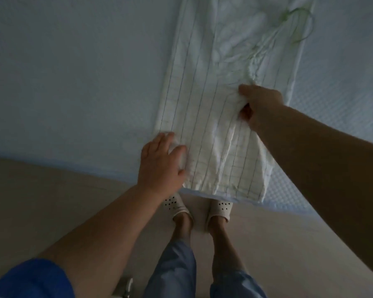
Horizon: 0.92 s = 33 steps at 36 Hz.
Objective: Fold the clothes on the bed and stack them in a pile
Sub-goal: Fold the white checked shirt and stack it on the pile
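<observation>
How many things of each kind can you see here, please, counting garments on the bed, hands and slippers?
White striped garment on the bed: 1
Hands, left hand and right hand: 2
White slippers, one and the other: 2
Total: 5

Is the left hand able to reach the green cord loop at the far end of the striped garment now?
Probably yes, with a lean. The left hand rests at the striped garment's near edge; the green cord loop lies far up the bed, with nothing between.

A pale blue textured bed [73,72] carries white striped trousers [202,117], their hem overhanging its edge.
</observation>
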{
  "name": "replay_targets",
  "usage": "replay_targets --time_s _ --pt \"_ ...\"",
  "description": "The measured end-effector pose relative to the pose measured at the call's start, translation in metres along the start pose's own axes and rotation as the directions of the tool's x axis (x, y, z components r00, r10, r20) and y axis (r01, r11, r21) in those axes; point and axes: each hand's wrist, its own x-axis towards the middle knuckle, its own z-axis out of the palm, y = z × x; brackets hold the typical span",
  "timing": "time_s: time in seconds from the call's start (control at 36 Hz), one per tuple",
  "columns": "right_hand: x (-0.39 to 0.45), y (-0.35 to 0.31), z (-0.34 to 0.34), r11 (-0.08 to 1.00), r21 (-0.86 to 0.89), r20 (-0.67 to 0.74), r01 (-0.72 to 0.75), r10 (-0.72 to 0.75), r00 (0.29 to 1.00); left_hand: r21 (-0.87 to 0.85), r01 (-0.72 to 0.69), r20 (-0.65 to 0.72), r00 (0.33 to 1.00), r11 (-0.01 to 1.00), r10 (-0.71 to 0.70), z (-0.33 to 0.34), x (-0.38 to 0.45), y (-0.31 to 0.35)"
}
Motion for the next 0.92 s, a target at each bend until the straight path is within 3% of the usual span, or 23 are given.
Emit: replay_targets --time_s 0.08,0.14,0.31,0.39,0.47,0.56,0.69,0.81,0.92 --pt "-0.001 -0.001 -0.007 0.958 -0.143 -0.103 0.247 -0.262 0.959 0.032 0.033 -0.012 0.999 0.999 -0.033 -0.005 0.004 0.004" --pt "-0.002 0.004 -0.012 0.928 -0.187 -0.116 0.323 -0.347 0.931 0.045 0.062 -0.026 0.998 0.997 -0.061 -0.008 0.007 0.008" --pt "0.005 0.013 -0.020 0.973 -0.163 -0.049 0.161 -0.171 0.984 -0.026 0.003 -0.137 0.991 1.000 -0.007 -0.025 0.030 0.016" --pt "0.004 0.002 -0.024 0.970 -0.196 -0.053 0.146 -0.159 0.986 -0.036 -0.059 -0.076 0.995 0.998 0.057 -0.036 0.048 0.020" --pt "0.003 -0.013 -0.029 0.921 -0.348 -0.076 0.177 -0.215 0.974 0.006 -0.109 -0.021 0.994 0.994 0.109 -0.047 0.070 0.024" --pt "0.001 -0.028 -0.030 0.760 -0.567 -0.006 0.317 -0.388 0.921 0.042 -0.167 -0.020 0.986 0.985 0.168 -0.062 0.097 0.030" --pt "0.009 -0.051 -0.013 0.347 -0.730 0.279 0.589 -0.635 0.720 -0.004 -0.127 -0.048 0.991 0.992 0.127 -0.089 0.155 0.036" --pt "0.043 -0.073 0.010 0.015 -0.727 0.526 0.687 -0.630 0.571 0.052 -0.106 -0.083 0.990 0.993 0.110 -0.103 0.210 0.034" --pt "0.092 -0.092 0.020 -0.148 -0.769 0.575 0.622 -0.584 0.573 0.125 -0.168 -0.081 0.981 0.978 0.179 -0.108 0.269 0.040"
